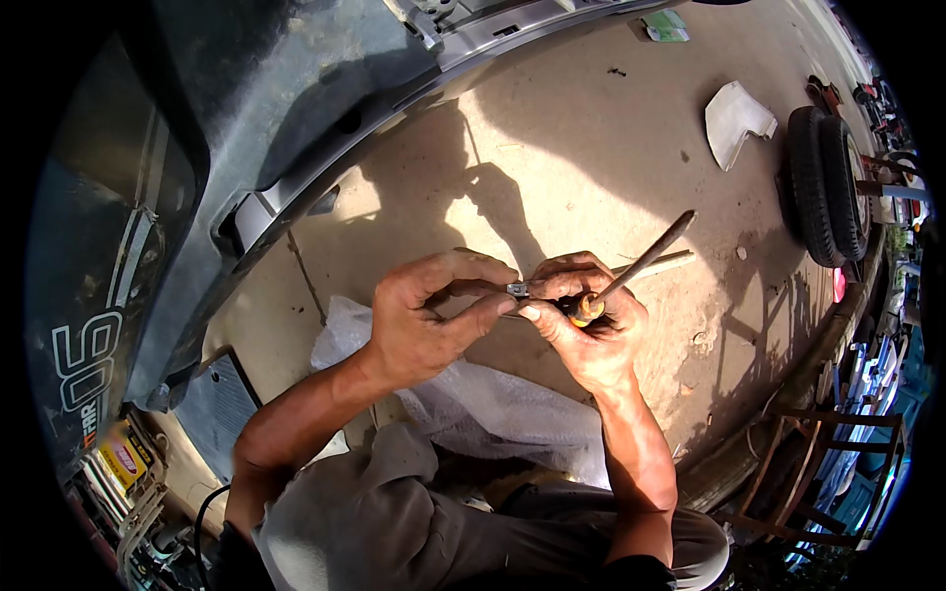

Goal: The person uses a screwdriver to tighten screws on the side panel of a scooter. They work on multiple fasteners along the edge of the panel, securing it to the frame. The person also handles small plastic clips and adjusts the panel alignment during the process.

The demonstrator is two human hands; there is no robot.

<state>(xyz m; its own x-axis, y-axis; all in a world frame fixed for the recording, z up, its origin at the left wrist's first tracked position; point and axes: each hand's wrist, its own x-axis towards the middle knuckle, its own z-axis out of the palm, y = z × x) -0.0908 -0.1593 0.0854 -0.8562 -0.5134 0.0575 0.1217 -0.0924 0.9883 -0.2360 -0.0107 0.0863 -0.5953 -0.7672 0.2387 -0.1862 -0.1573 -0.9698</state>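
Note:
My left hand [424, 310] pinches a small dark-grey metal piece [517, 290] between thumb and fingertips. My right hand [588, 320] meets it from the other side, its thumb and forefinger closed at the piece's right end. Tucked in the right palm is a screwdriver [645, 258], its yellow-and-black handle partly hidden by the fingers and its long brownish shaft pointing up and to the right. Both hands are held above my lap, over a sheet of bubble wrap [503, 402]. The fingertips cover much of the small piece, so its exact kind cannot be made out.
A dark vehicle body [177, 177] curves along the left and top. Two tyres [813, 187] stand at the right, near a white panel [734, 123]. A rusty metal frame [788, 473] stands lower right. A dark flat board [215, 412] lies left of my legs, on concrete.

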